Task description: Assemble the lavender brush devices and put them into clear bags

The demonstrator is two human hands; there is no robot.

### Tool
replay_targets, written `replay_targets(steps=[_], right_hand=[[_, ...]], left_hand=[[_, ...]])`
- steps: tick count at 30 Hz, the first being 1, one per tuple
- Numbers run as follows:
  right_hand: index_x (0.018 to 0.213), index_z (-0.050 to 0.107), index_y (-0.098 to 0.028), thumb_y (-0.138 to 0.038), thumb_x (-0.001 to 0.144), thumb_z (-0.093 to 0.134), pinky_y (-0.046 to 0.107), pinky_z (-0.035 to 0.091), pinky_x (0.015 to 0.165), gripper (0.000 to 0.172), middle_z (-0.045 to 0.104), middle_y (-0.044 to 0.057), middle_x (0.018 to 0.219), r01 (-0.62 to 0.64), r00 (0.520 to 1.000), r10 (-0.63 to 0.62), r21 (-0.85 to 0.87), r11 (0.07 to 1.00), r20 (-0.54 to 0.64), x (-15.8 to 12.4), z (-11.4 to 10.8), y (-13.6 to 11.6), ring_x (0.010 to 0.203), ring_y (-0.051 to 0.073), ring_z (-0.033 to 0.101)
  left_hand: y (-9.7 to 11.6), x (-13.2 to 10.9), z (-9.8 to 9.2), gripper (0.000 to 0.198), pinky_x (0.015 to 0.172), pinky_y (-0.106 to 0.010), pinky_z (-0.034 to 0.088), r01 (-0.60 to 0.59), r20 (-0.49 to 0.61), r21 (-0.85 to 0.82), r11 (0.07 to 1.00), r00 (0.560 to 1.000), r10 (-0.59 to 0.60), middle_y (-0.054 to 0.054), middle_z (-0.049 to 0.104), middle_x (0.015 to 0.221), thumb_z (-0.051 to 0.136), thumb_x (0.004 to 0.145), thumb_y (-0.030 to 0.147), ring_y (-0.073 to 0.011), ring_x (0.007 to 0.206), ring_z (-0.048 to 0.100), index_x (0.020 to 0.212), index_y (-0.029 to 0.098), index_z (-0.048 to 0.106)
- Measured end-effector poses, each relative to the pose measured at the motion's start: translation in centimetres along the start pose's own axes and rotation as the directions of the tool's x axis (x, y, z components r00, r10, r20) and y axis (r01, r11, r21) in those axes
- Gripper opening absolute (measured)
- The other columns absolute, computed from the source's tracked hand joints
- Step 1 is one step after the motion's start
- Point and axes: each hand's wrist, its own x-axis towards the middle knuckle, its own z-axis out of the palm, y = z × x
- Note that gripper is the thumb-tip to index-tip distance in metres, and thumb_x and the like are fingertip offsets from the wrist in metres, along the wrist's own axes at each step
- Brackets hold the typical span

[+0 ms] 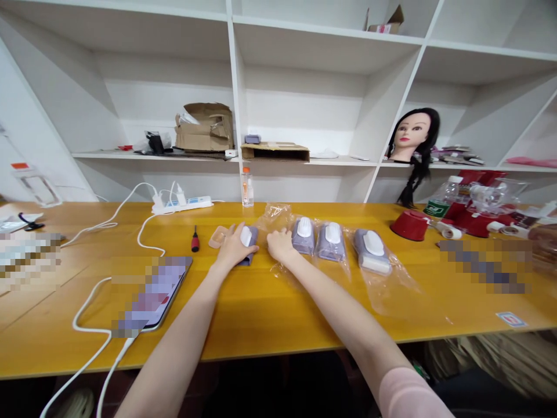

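My left hand (235,247) is closed around a purple-grey block (246,260) with a white oval piece on top, which rests on the table. Just right of it, my right hand (281,245) has its fingers curled onto a clear plastic bag (278,213); the fingertips are partly hidden. To the right of that hand, a row of similar blocks lies in clear bags: one close by (303,237), one in the middle (331,242) and one farther right (373,251). A beige, rounded-square piece (217,237) lies beside my left hand.
A red-and-black screwdriver (195,239) and a charging phone (159,293) lie on the left, with white cables around them. Behind stand a power strip (191,204) and an orange-capped bottle (248,188). Red containers (409,225) and a green-labelled bottle (439,203) crowd the right.
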Motion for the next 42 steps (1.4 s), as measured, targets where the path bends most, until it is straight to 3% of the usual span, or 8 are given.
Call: replay_targets(steps=[7, 14, 19, 22, 27, 36, 39, 42], right_hand=[[0.102, 0.067, -0.006, -0.012, 0.084, 0.04, 0.06, 0.025, 0.089, 0.033, 0.058, 0.025, 0.114, 0.007, 0.999, -0.009, -0.037, 0.999, -0.047, -1.2, -0.6, -1.3, 0.111, 0.04, 0.046], [0.112, 0.06, -0.01, -0.015, 0.085, 0.039, 0.055, 0.023, 0.097, 0.034, 0.052, 0.02, 0.124, 0.132, 0.974, -0.136, -0.037, 0.991, -0.183, -5.2, -2.6, -1.8, 0.116, 0.034, 0.041], [0.099, 0.061, -0.012, -0.018, 0.087, 0.038, 0.036, 0.043, 0.08, 0.026, 0.06, 0.013, 0.093, 0.393, 0.861, -0.368, -0.001, 0.919, -0.351, -11.8, -0.7, 0.2, 0.092, 0.025, 0.05], [0.098, 0.061, -0.008, -0.006, 0.083, 0.037, 0.033, 0.045, 0.082, 0.028, 0.061, 0.014, 0.094, 0.252, 0.932, -0.227, 0.054, 0.966, -0.283, -13.4, 1.1, 2.0, 0.091, 0.023, 0.053], [0.127, 0.041, 0.006, 0.003, 0.077, 0.034, 0.035, 0.039, 0.097, 0.051, 0.041, 0.027, 0.133, 0.015, 0.992, -0.008, 0.051, 0.999, -0.124, -12.3, 1.5, 3.6, 0.122, 0.029, 0.041], [0.141, 0.024, -0.01, -0.024, 0.088, 0.041, 0.041, 0.05, 0.08, 0.057, 0.019, 0.022, 0.147, -0.18, 0.978, 0.186, 0.063, 0.982, -0.094, -12.0, 1.2, 4.1, 0.111, 0.033, 0.05], [0.143, 0.015, -0.013, -0.04, 0.085, 0.048, 0.041, 0.051, 0.077, 0.072, 0.014, 0.024, 0.148, -0.194, 0.966, 0.211, 0.121, 0.973, -0.15, -12.3, 1.2, 4.2, 0.113, 0.034, 0.05], [0.144, 0.01, -0.013, -0.043, 0.083, 0.051, 0.04, 0.053, 0.073, 0.08, 0.01, 0.025, 0.148, -0.21, 0.96, 0.232, 0.142, 0.967, -0.157, -12.8, 1.0, 4.0, 0.112, 0.035, 0.051]], left_hand=[[-0.3, -0.3, 0.1, 0.078, 0.105, -0.046, 0.023, -0.019, -0.051, 0.06, 0.998, 0.998, 0.022, -0.017, 0.039, 0.139, 0.066, 0.064, 0.048, -0.0323, 0.131, 0.03, 0.131, 0.018, 0.041], [-0.3, -0.7, -0.3, 0.06, 0.103, -0.046, 0.029, -0.079, -0.145, 0.047, 0.996, 0.986, 0.085, -0.015, 0.048, 0.132, 0.062, 0.069, 0.043, -0.0318, 0.126, 0.038, 0.122, 0.018, 0.05], [2.4, -2.4, -1.1, 0.03, 0.099, -0.037, 0.037, -0.341, -0.395, -0.074, 0.937, 0.873, 0.286, -0.01, 0.058, 0.119, 0.051, 0.079, 0.027, -0.0231, 0.112, 0.053, 0.106, 0.018, 0.06], [4.6, -3.6, -0.1, 0.025, 0.096, -0.032, 0.041, -0.576, -0.257, -0.211, 0.79, 0.812, 0.524, -0.007, 0.065, 0.107, 0.047, 0.081, 0.021, -0.0187, 0.105, 0.057, 0.101, 0.018, 0.062], [6.1, -4.9, 3.1, 0.044, 0.096, -0.037, 0.042, -0.54, -0.007, -0.348, 0.767, 0.819, 0.573, -0.009, 0.06, 0.118, 0.044, 0.077, 0.009, -0.0204, 0.109, 0.056, 0.119, 0.018, 0.054], [7.6, -7.4, 2.1, 0.023, 0.083, -0.028, 0.05, -0.596, -0.086, -0.486, 0.639, 0.761, 0.643, -0.005, 0.068, 0.101, 0.049, 0.082, 0.019, -0.0154, 0.09, 0.063, 0.099, 0.02, 0.064], [7.4, -6.7, 1.7, 0.025, 0.087, -0.03, 0.048, -0.532, -0.134, -0.345, 0.773, 0.844, 0.52, -0.007, 0.066, 0.104, 0.042, 0.084, 0.018, -0.0165, 0.097, 0.061, 0.1, 0.018, 0.062], [6.6, -5.1, 2.0, 0.036, 0.098, -0.04, 0.04, -0.495, -0.014, -0.117, 0.861, 0.868, 0.497, -0.012, 0.062, 0.115, 0.035, 0.079, 0.005, -0.0211, 0.112, 0.052, 0.101, 0.014, 0.062]])
